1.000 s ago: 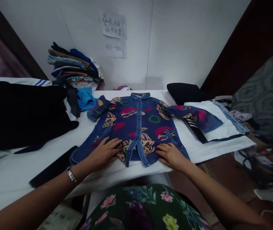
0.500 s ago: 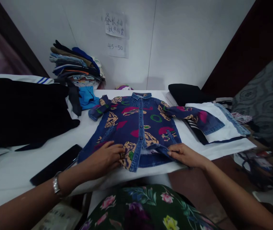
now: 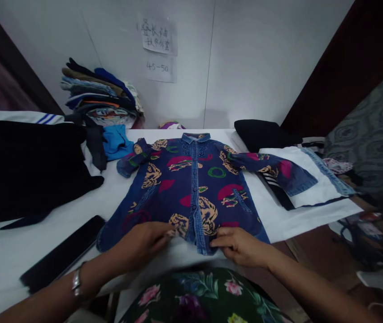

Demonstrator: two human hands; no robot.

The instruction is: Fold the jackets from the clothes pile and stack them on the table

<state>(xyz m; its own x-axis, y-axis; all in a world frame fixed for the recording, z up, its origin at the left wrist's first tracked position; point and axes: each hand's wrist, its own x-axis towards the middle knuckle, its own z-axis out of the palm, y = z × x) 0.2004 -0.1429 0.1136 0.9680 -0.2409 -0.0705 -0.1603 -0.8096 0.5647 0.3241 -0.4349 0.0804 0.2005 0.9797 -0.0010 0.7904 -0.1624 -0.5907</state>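
A dark blue denim shirt point(image 3: 178, 188) with a pink, tan and green print lies front up on the white table, collar away from me. Its left-side sleeve is bent short; the other stretches out over folded clothes. My left hand point(image 3: 151, 240), wearing a silver bracelet point(image 3: 76, 281), grips the bottom hem left of the button placket point(image 3: 195, 179), its fingertips slightly blurred. Just right of the placket, my right hand point(image 3: 240, 246) pinches the hem of the other front panel. Both panels meet at the bottom, with the hem near the table's front edge.
A black phone point(image 3: 63, 251) lies left of the shirt. Black garments point(image 3: 26, 175) and a blue cloth point(image 3: 116, 142) cover the left side. A tall clothes stack point(image 3: 100, 94) stands at the back. Folded white point(image 3: 289, 170) and black clothes point(image 3: 258, 133) lie right. Paper notes point(image 3: 159, 49) hang on the wall.
My right hand has moved left, bringing the right front panel's folded-up hem down flat beside the placket. My left hand has shifted down and is now pinching the hem. The view has shifted slightly.
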